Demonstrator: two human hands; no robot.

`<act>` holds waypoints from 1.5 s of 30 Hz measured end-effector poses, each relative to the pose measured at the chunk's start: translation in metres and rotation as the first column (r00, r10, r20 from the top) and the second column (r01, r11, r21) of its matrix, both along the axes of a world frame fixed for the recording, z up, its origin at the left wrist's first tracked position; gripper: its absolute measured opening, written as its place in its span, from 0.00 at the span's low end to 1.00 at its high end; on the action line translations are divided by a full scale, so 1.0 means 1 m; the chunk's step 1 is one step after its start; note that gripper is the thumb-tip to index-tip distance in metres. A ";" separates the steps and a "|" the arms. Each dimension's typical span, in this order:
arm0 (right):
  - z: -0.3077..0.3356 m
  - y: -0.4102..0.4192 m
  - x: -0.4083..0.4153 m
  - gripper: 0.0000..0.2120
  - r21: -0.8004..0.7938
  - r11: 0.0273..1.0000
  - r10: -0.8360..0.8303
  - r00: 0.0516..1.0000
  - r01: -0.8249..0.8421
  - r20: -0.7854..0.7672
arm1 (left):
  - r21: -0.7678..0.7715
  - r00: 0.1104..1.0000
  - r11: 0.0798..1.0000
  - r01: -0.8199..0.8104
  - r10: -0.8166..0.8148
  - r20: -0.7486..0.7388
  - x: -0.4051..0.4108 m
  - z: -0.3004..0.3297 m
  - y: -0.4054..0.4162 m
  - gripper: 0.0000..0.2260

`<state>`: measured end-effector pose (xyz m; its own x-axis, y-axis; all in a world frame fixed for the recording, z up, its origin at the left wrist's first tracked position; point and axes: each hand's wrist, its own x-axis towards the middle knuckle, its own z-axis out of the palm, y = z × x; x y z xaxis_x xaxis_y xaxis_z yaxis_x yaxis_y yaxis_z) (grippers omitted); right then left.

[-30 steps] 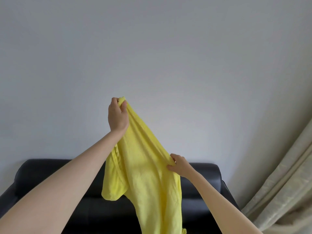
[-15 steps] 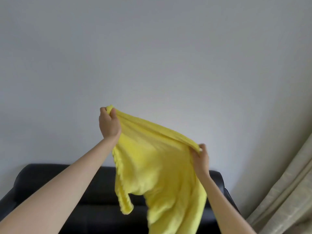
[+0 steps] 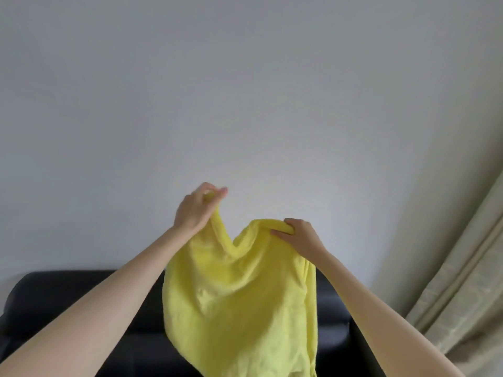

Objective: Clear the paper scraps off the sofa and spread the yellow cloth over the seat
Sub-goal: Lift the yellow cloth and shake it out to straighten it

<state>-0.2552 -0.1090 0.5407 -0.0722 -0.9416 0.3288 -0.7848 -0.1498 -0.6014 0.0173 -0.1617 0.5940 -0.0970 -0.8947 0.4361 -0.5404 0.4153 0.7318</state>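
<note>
Black sofa (image 3: 68,300), hands (both) gripping yellow cloth (image 3: 239,300)

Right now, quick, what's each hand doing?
Left hand: closed, pinching the top edge of the yellow cloth.
Right hand: closed, gripping the cloth's top edge too.

- No text, label, brand, number or sign was readable anywhere in the view.
</note>
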 end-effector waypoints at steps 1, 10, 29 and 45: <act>0.002 0.000 0.007 0.22 -0.008 1.000 0.028 0.999 -0.028 -0.042 | 0.077 0.984 0.990 0.120 -0.129 0.125 -0.013 -0.002 0.005 0.25; 0.012 0.004 0.000 0.16 0.058 0.992 0.123 0.976 -0.114 -0.179 | 0.262 0.870 0.932 0.250 -0.336 0.362 -0.058 -0.033 0.012 0.15; -0.125 0.052 -0.006 0.12 0.425 0.903 -0.005 0.987 -0.065 0.162 | -0.184 0.929 0.913 -0.365 0.371 0.000 -0.017 0.018 0.013 0.11; -0.003 0.018 0.007 0.14 0.222 0.974 0.036 0.937 0.045 -0.348 | 0.194 0.815 0.804 -0.562 0.578 -0.033 0.083 -0.035 0.005 0.06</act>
